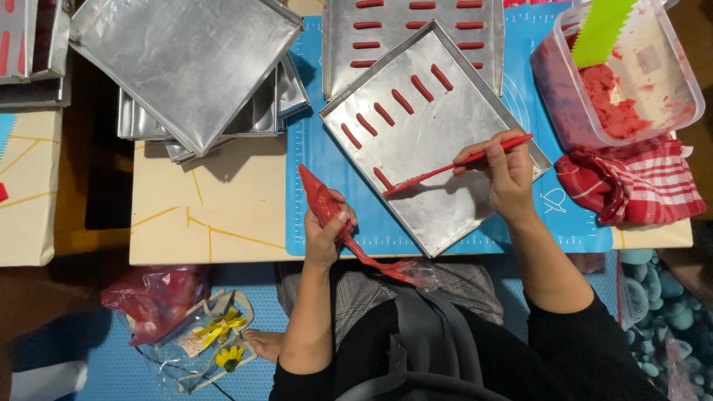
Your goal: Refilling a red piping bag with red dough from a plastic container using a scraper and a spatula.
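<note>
Two hands are seen at work over a low desk (223, 223). A red piping bag (321, 200) is clasped in the left hand (324, 236), its grip closed around the bag just beside the near edge of a metal tray (445, 186). A thin red spatula (445, 169) is pinched in the right hand (505, 174), its tip resting on the tray near a dough strip (382, 178). Six more strips are lined up along the tray's far side.
</note>
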